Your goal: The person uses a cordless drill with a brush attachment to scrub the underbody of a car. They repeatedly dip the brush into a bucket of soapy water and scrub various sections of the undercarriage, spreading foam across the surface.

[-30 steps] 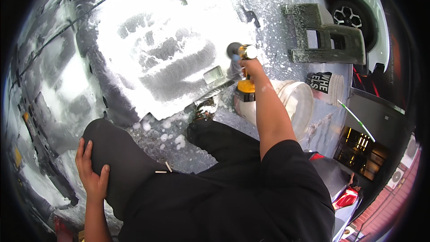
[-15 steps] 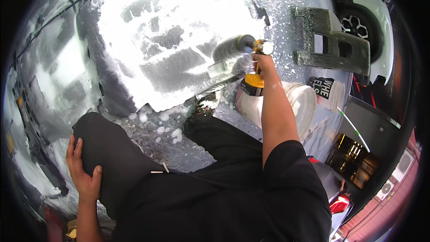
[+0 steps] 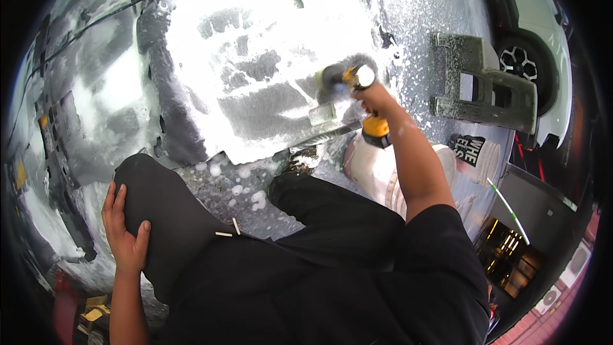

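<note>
My right hand (image 3: 377,99) is wrapped round the grip of a yellow and black cordless drill (image 3: 375,129). A round brush (image 3: 331,78), blurred at its edge, is fitted to the drill's front. It is at a broad grey carpet-like piece (image 3: 262,118) smeared with thick white foam, near its right side. A small pale rectangular pad (image 3: 322,114) shows on that piece just below the brush. My left hand (image 3: 128,236) lies on my bent left knee, fingers stretched and apart, holding nothing.
White buckets (image 3: 370,169) stand beside my right forearm, another bucket (image 3: 476,158) farther right. A dark plastic step stool (image 3: 485,80) is before a parked car's wheel (image 3: 518,62). More foamy grey pieces (image 3: 105,83) are at the left. Foam blobs (image 3: 237,190) dot the wet floor.
My right hand has moved the drill and brush leftward over the foamy piece. The whole view has shifted a little. My left hand stays on the knee.
</note>
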The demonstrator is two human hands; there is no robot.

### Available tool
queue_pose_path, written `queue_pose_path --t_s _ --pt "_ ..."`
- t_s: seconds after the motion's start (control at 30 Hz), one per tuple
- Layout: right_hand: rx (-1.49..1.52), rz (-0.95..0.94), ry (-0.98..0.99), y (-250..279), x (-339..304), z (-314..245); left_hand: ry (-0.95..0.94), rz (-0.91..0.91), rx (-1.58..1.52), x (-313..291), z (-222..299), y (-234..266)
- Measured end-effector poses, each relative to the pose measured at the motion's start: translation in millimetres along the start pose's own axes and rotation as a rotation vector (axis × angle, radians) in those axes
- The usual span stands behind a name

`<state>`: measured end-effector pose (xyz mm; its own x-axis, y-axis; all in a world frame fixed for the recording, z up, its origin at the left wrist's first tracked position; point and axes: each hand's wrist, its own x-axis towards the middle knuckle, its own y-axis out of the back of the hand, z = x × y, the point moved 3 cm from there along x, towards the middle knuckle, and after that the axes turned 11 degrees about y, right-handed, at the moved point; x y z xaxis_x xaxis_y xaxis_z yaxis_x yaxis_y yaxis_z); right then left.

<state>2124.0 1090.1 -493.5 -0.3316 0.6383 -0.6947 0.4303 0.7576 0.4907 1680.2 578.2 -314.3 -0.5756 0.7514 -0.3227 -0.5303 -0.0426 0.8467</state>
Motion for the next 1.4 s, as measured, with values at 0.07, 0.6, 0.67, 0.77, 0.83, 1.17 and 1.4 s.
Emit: queue_pose_path --t_s 0.07,0.6,0.67,0.77,0.83,1.17,1.4 --pt "-0.161 0.024 0.055 -30 -21 -21 0.039 0.029 0.005 -4 3 1" --pt "0.096 0.227 -0.034 78 68 -18 0.299 0.242 0.051 -109 -2 -6" --pt "0.059 0.169 0.036 64 71 -39 0.298 0.247 0.069 -109 9 -8" --pt "-0.079 0.082 0.081 40 63 -81 0.299 0.241 0.109 -102 24 -6" --pt "-0.071 0.062 0.092 38 75 -80 0.302 0.246 0.122 -95 29 -8" --pt "0.07 0.226 0.03 110 113 -37 0.373 0.278 0.16 -103 29 -9" --pt "0.029 0.061 0.204 39 123 -102 0.368 0.255 0.207 -91 50 -11"
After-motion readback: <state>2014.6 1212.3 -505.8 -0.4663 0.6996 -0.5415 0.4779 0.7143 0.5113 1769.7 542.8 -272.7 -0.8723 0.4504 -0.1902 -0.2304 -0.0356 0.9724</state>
